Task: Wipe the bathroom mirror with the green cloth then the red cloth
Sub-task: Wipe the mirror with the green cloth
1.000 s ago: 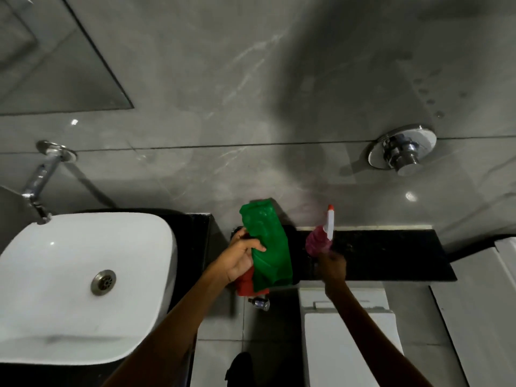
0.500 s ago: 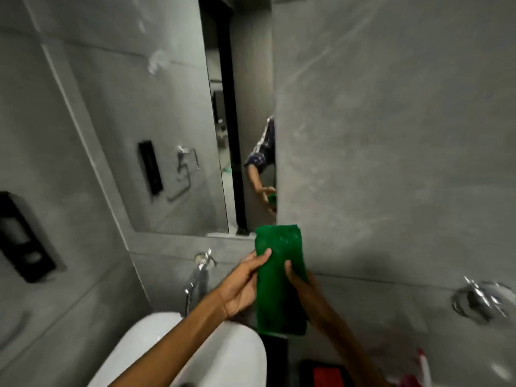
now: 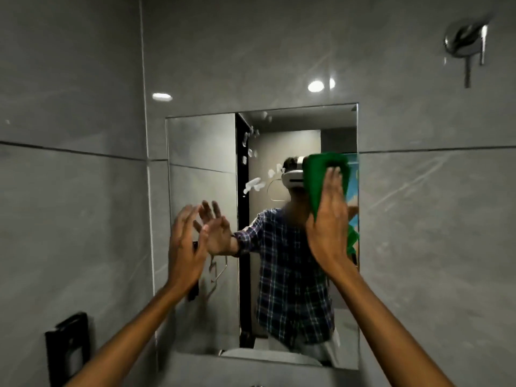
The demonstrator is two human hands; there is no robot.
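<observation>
The rectangular mirror (image 3: 201, 152) hangs on the grey tiled wall straight ahead. White foam blobs (image 3: 252, 185) dot its upper middle. My right hand (image 3: 329, 219) presses the green cloth (image 3: 318, 177) flat against the mirror's upper right part. My left hand (image 3: 185, 247) is raised in front of the mirror's left side, fingers spread and holding nothing. The red cloth is not in view. The mirror reflects a person in a checked shirt.
A chrome wall fitting (image 3: 465, 41) sticks out at the top right. A black holder (image 3: 68, 347) is mounted on the left wall, low down. The rim of the white basin shows only as a reflection at the mirror's bottom edge.
The view swung up from the counter to the mirror. The green cloth went from both hands to my right hand alone, now pressed on the glass. My left hand let go and opened.
</observation>
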